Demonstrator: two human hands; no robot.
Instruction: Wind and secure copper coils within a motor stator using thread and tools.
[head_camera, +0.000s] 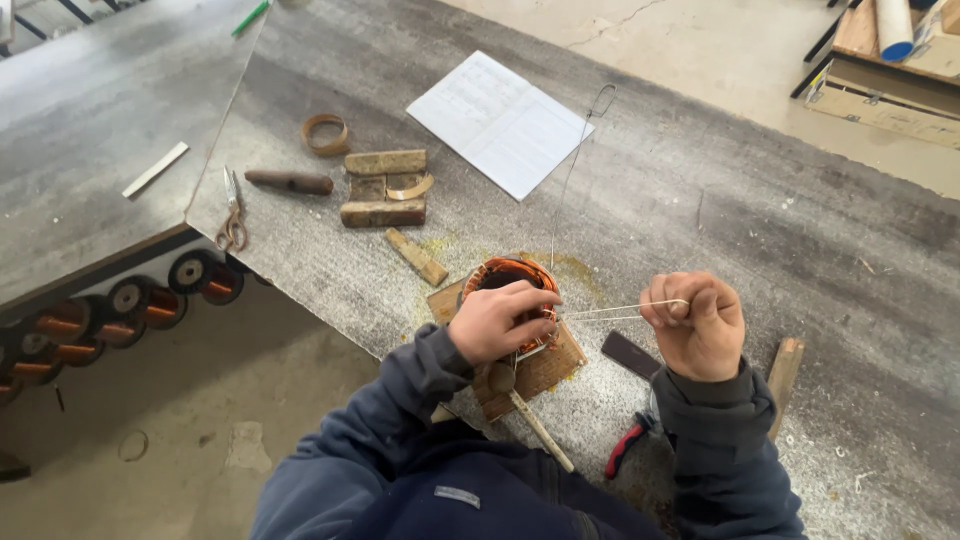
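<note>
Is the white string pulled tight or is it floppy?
Pulled tight. The white string runs in straight lines from the copper coil under the left hand to the right hand, which pinches it.

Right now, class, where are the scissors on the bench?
In the head view, the scissors lie at the bench's left edge, just left of the dark wooden handle, well away from both hands.

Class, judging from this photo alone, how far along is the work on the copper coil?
Done: copper winding sits in the stator on a wooden block. In hand: left hand steadies it; right hand pulls white cord taut. Left: how much lacing remains cannot be told.
</note>
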